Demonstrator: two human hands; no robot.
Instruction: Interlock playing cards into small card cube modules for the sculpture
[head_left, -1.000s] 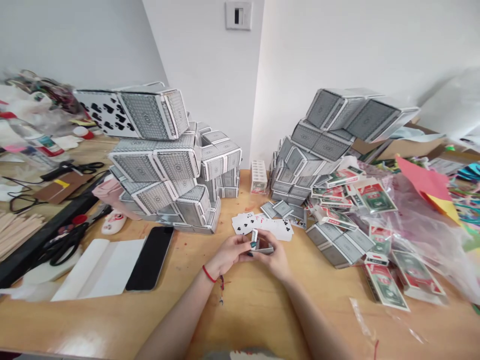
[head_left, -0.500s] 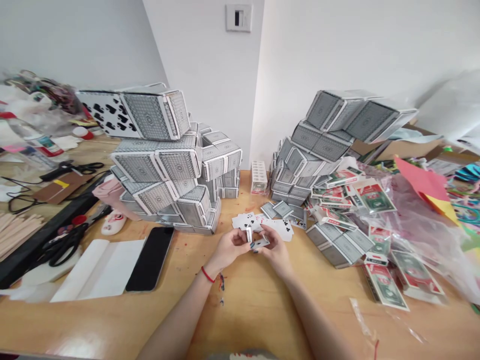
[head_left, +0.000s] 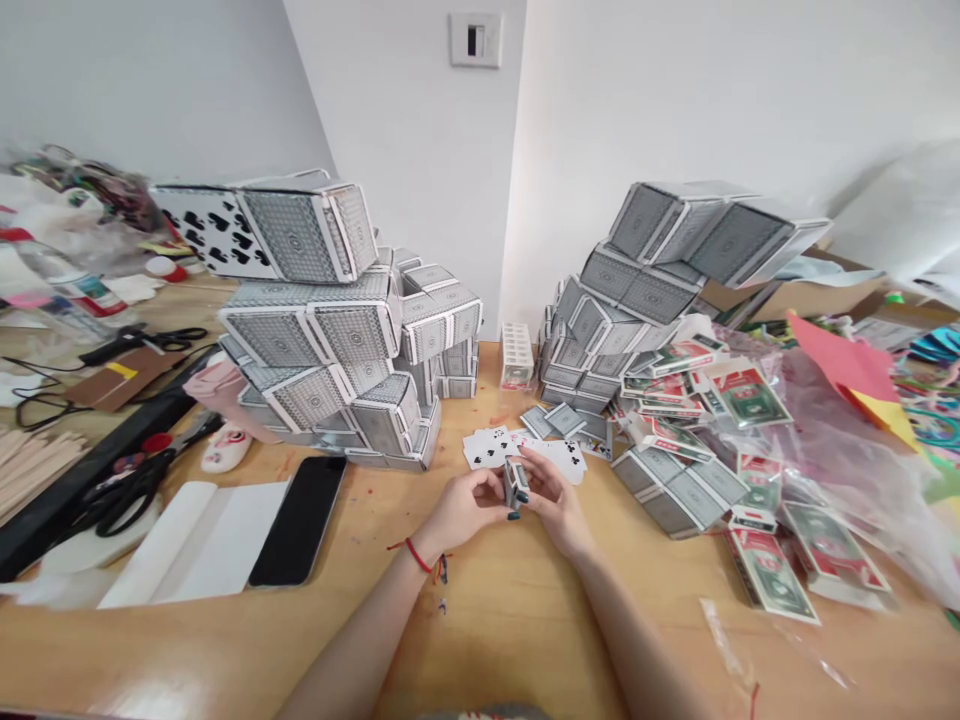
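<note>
Over the front middle of the table, my left hand (head_left: 466, 508) and my right hand (head_left: 556, 508) meet around folded playing cards (head_left: 516, 482). The piece looks small and box-like, with a patterned grey back and white edges. Fingers of both hands press on its sides; how many cards it holds I cannot make out. Just beyond my fingers lie loose playing cards (head_left: 487, 447), face up in a spread. Behind them are a few folded grey-backed cards (head_left: 564, 420).
Stacked card-box structures rise at left (head_left: 352, 330) and right (head_left: 637, 285). A block of card boxes (head_left: 679, 490) and red-green card packs (head_left: 769, 570) lie at right. At left are a phone (head_left: 300, 520), white paper (head_left: 210, 540) and scissors (head_left: 135, 490).
The folded cards, earlier apart between my two hands, are now together as one compact piece. My hands have drawn slightly closer to each other.
</note>
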